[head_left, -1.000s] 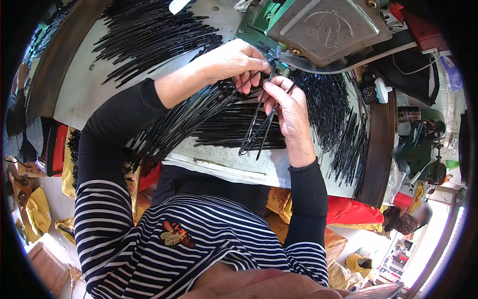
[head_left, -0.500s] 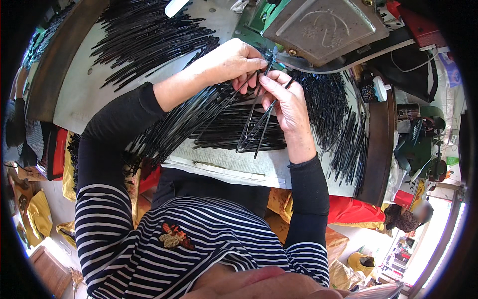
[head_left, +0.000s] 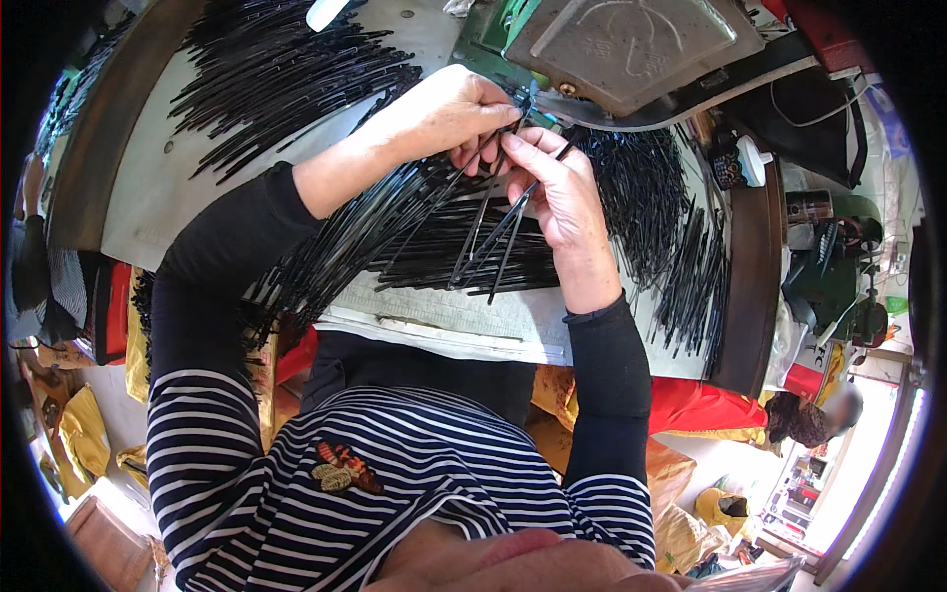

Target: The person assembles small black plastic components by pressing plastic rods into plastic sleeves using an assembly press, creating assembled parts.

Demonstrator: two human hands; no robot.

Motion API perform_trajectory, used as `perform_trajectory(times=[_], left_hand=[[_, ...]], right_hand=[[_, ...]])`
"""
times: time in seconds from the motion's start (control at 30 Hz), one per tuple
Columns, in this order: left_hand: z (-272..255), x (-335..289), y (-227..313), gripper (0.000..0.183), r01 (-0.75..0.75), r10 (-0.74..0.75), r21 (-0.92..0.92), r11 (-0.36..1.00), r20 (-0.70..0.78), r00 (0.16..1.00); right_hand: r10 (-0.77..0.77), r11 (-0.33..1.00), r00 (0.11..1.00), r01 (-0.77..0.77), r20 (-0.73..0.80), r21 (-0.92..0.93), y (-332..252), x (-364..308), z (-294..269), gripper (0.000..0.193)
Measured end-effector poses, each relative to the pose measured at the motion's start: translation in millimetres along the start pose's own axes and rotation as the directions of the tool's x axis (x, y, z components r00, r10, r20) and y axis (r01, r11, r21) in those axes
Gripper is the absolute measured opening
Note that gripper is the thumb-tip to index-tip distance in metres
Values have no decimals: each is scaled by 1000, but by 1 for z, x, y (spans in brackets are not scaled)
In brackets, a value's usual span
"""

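Pale worktop (head_left: 148,197) carries many black rods, and a white sheet (head_left: 473,340) lies along its near edge at six o'clock, if the hands are the centre of the clock. A first heap (head_left: 424,259) lies at seven o'clock; over it the held rods (head_left: 522,204) hang down from the fingers, and I judge that their lower ends may catch there if the hands sink. The right hand (head_left: 557,187) pinches these rods between thumb and fingers. The left hand (head_left: 454,111) is also pinching, at the upper ends of the rods, but what exactly is under its fingertips I cannot tell. Such a small grip could slip if the hands pull unevenly, and then the thin rods could cross or bend. At eight o'clock the left forearm (head_left: 355,163) reaches over a long bundle (head_left: 360,227), so its sleeve (head_left: 247,222) could drag some rods out of order. Another heap (head_left: 641,197) lies near the right hand at three o'clock. Farther, at one o'clock, a machine with a grey cover (head_left: 631,49) stands close to the fingertips; a finger might be nipped if some part of it moves.
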State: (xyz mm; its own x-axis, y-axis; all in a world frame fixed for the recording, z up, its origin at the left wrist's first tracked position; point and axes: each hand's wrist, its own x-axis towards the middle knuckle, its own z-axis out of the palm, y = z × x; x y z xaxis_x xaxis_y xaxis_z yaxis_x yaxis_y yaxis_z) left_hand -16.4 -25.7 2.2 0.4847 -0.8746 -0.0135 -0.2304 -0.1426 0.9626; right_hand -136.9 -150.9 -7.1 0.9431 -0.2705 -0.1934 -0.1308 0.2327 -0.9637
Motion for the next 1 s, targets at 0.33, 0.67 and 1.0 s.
perform_trajectory(times=[0.33,0.67,1.0], left_hand=[[1,-3,2,28,-9,9,-81,997,2,1000],[-1,0,-3,30,2,-2,-28,1000,-10,1000],[-5,0,-1,31,-3,3,-11,1000,8,1000]], right_hand=[[38,999,999,-38,-9,-13,-3,-6,1,17],[16,1000,1000,-16,-1,14,3,-1,1,18],[26,999,999,-27,24,40,4,2,0,17]])
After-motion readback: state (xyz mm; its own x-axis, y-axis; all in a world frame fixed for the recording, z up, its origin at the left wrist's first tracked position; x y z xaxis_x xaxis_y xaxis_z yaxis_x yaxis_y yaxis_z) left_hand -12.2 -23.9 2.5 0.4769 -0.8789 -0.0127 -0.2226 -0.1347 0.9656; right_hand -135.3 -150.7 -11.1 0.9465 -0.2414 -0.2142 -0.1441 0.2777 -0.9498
